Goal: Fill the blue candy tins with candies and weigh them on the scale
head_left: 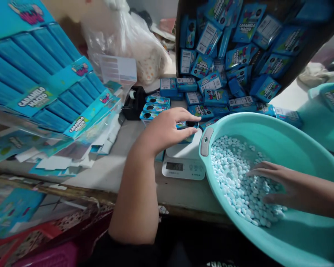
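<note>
My left hand [172, 128] reaches over a white digital kitchen scale [183, 168], thumb and fingers on either side of a small blue candy box [187, 125]. A dark round opening shows in the box's top. The scale's display is lit, its digits hard to read. Inside a large turquoise basin [281, 128], my right hand [278, 183] dips its fingertips among pale blue candies [233, 178], thumb apart from the fingers. Whether any candies lie in its palm is hidden. Beside my left hand stand several small blue boxes [156, 107] in a row, with similar round openings.
A tipped carton [182, 37] spills many blue boxes [215, 97] onto the table. At left stand display packs [39, 87] above cardboard scraps [66, 161]. A black tape dispenser [134, 103] and a clear plastic bag [144, 48] sit behind. Another turquoise container [320, 122] is at right.
</note>
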The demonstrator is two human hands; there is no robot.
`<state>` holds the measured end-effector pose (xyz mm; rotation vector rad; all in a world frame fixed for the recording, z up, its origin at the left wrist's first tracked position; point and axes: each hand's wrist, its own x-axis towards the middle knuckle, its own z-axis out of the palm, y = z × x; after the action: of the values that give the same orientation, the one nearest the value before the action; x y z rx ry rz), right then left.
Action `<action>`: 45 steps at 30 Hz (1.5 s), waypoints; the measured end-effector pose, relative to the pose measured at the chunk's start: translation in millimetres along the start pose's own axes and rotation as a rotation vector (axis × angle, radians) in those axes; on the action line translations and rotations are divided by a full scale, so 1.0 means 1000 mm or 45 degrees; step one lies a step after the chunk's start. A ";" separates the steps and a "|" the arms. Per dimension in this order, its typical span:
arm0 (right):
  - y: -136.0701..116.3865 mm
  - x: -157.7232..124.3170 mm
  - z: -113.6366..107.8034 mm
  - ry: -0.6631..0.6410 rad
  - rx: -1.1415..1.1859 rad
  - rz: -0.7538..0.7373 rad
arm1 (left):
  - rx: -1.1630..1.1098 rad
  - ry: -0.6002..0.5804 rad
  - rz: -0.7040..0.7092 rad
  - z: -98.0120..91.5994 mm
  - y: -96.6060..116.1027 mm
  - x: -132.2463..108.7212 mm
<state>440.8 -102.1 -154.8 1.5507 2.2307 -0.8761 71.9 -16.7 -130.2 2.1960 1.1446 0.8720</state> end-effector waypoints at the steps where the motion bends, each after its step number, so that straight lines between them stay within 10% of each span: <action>1: 0.004 0.002 0.002 0.016 0.017 -0.030 | 0.015 0.007 0.000 -0.001 -0.001 0.000; 14: 0.025 0.011 0.011 0.075 0.151 -0.126 | 0.288 -0.019 -0.218 -0.007 0.004 -0.004; 45: 0.028 0.013 0.011 0.117 0.115 -0.065 | 0.418 -0.011 -0.096 -0.004 0.009 -0.005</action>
<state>460.2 -92.8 -179.6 1.6107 2.3343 -0.9507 71.5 -25.1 -123.3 2.3913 1.4417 0.6812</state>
